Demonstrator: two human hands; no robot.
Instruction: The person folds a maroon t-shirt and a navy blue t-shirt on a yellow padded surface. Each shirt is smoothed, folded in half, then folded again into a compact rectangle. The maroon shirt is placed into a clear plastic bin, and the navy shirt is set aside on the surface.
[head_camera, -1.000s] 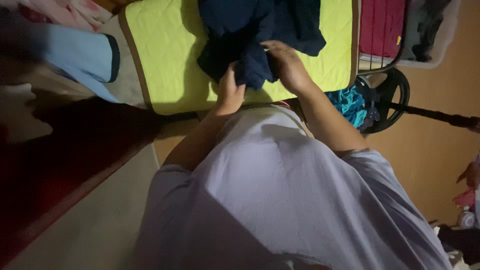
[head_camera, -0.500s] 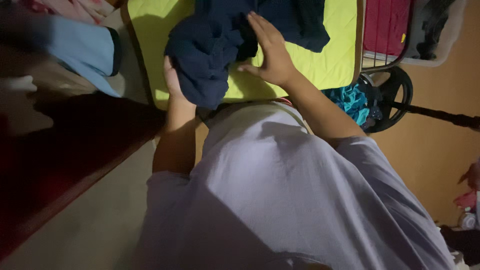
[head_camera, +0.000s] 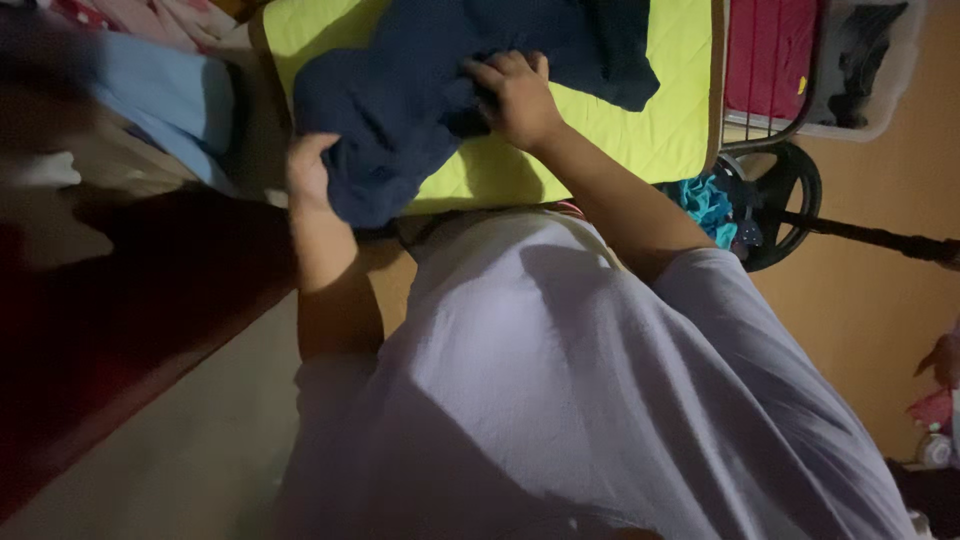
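Fingers (head_camera: 505, 75) of right hand (head_camera: 515, 100) clench navy cloth (head_camera: 400, 90) on green mat (head_camera: 660, 120).
Left hand (head_camera: 308, 170) grips cloth's near-left edge, spreading it flat.

The navy garment (head_camera: 420, 110) runs past the top edge and hides the left hand's (head_camera: 308, 172) fingertips.

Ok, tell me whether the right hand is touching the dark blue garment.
Touching: the head view shows the right hand closed on a fold of the dark blue garment.

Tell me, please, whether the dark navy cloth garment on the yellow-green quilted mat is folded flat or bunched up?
Bunched up: the dark navy cloth garment lies in rumpled heaps on the yellow-green quilted mat, gripped by both hands.
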